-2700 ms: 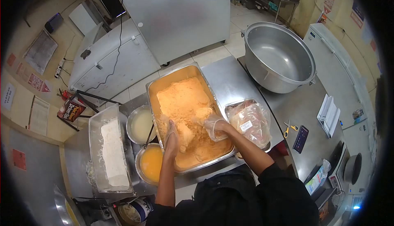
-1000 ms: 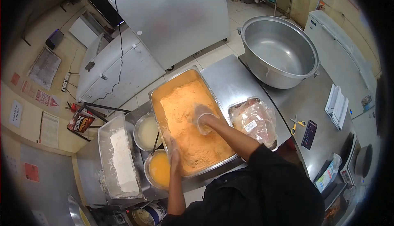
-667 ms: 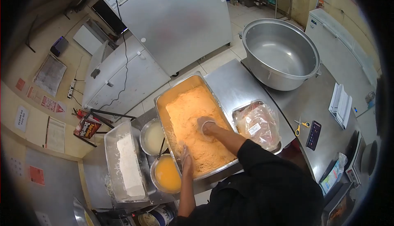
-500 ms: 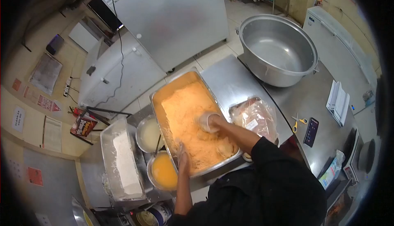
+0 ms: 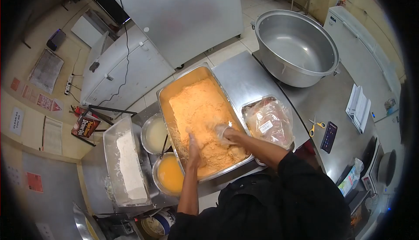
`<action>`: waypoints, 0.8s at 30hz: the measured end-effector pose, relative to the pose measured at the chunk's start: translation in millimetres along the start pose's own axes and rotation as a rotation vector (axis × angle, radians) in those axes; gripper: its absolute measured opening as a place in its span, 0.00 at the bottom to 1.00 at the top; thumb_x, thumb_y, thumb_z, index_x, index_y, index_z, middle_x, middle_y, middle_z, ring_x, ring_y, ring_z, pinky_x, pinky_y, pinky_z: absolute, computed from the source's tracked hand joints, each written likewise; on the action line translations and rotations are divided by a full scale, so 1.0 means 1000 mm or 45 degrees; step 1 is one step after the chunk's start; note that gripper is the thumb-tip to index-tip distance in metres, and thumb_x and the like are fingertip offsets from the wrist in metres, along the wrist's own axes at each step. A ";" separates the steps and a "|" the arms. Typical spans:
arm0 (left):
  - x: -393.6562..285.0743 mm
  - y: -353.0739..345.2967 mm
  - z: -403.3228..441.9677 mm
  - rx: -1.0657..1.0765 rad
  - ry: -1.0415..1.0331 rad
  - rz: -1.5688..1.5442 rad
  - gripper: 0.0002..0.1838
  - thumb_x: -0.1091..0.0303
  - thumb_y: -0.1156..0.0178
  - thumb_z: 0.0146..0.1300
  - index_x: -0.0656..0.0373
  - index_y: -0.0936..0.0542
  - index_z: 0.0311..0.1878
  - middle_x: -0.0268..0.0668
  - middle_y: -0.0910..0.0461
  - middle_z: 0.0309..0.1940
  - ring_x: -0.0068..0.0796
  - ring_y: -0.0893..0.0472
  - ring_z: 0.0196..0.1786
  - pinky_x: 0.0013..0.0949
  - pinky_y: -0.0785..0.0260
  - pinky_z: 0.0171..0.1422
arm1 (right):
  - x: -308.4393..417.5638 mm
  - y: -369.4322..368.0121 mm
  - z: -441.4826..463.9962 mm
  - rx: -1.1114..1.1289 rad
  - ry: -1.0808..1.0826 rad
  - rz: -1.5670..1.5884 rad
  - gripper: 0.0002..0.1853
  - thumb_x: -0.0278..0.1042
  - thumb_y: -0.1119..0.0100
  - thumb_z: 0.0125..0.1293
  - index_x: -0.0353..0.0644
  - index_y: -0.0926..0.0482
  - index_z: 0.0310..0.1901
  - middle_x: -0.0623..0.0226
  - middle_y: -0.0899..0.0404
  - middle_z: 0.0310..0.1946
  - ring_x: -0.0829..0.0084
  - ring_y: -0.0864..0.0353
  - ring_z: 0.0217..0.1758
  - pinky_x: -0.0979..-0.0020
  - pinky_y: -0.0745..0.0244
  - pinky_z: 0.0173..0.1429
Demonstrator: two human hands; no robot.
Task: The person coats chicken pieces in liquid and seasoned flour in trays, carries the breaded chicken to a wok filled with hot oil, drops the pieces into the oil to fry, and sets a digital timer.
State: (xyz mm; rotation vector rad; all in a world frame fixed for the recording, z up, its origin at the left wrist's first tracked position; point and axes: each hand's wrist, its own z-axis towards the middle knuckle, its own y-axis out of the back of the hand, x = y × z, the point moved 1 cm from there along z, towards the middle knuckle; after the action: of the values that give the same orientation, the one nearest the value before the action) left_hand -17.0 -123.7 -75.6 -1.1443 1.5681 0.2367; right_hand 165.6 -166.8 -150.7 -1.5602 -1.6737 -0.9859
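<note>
The right hand [image 5: 224, 134], in a clear plastic glove, presses into orange breading crumbs [image 5: 196, 100]; its fingers are blurred and partly sunk, so whether they are closed on something cannot be told. The left hand [image 5: 193, 153] is open, fingers straight and together, its palm turned toward the crumbs, near the pan's left wall.

A crumb-covered lump [image 5: 237, 153] lies below the right hand, by the pan's near right corner. The deep steel pan [image 5: 196, 75] spans the steel bench [image 5: 238, 72] from far edge to near edge.

Just left of the pan stand two round bowls: one of pale liquid [image 5: 156, 136], and, closer to the bench's near edge, one of yellow-orange liquid [image 5: 170, 174]. Beyond them, toward the bench's left end, a long metal tray [image 5: 111, 139] holds white flour [image 5: 131, 168].

Right of the pan, a clear bag of raw meat [image 5: 268, 122] rests in a tray by the bench's right edge. On the adjoining bench [image 5: 321, 100], a large aluminium pot [image 5: 297, 48] stands at the far end; yellow-handled scissors [image 5: 317, 128] lie near the left edge, with a phone [image 5: 328, 137] just beside them.
</note>
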 end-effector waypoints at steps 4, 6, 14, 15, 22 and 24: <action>0.017 0.043 -0.020 -0.157 0.002 0.001 0.41 0.38 0.69 0.78 0.62 0.52 0.80 0.46 0.51 0.80 0.41 0.50 0.81 0.39 0.57 0.82 | 0.025 0.018 -0.014 -0.193 0.012 -0.552 0.20 0.46 0.48 0.70 0.39 0.15 0.47 0.52 0.15 0.49 0.62 0.15 0.43 0.59 0.23 0.46; 0.017 0.038 -0.043 -0.214 0.079 0.505 0.40 0.38 0.68 0.78 0.65 0.46 0.77 0.48 0.45 0.77 0.43 0.46 0.79 0.39 0.55 0.81 | 0.031 0.026 -0.047 -0.100 0.145 -0.977 0.18 0.45 0.47 0.68 0.38 0.15 0.44 0.52 0.15 0.45 0.61 0.16 0.40 0.58 0.23 0.43; 0.016 -0.008 -0.037 -0.105 0.339 1.148 0.44 0.37 0.70 0.77 0.74 0.38 0.72 0.55 0.34 0.71 0.46 0.39 0.77 0.38 0.54 0.81 | -0.012 -0.045 -0.043 0.236 0.262 -1.457 0.14 0.42 0.42 0.62 0.38 0.16 0.34 0.53 0.15 0.32 0.59 0.18 0.32 0.55 0.25 0.35; 0.012 -0.013 -0.036 -0.134 0.390 1.111 0.44 0.37 0.71 0.77 0.74 0.39 0.72 0.55 0.37 0.73 0.46 0.40 0.77 0.38 0.55 0.81 | -0.019 -0.043 -0.024 0.294 0.338 -1.427 0.14 0.42 0.42 0.61 0.39 0.15 0.36 0.53 0.15 0.32 0.57 0.18 0.33 0.55 0.25 0.36; 0.008 -0.007 -0.022 0.026 -0.086 0.222 0.44 0.36 0.72 0.77 0.66 0.57 0.79 0.50 0.53 0.80 0.43 0.49 0.80 0.37 0.60 0.83 | 0.004 -0.013 -0.043 -0.002 0.148 -0.542 0.11 0.36 0.37 0.51 0.35 0.18 0.28 0.52 0.19 0.25 0.55 0.20 0.29 0.59 0.25 0.36; -0.018 -0.004 -0.038 0.031 0.040 -0.412 0.41 0.35 0.66 0.76 0.62 0.44 0.77 0.44 0.34 0.71 0.41 0.35 0.74 0.42 0.44 0.79 | 0.013 0.002 -0.049 0.045 0.439 -0.860 0.12 0.37 0.37 0.54 0.35 0.17 0.30 0.54 0.19 0.25 0.59 0.22 0.28 0.59 0.25 0.36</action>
State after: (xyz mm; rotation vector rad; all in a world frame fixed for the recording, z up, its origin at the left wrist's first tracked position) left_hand -40.5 -141.8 -44.9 -1.3667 1.3839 -0.0155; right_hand 164.3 -201.9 -114.3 -0.7277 -1.9728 -1.4463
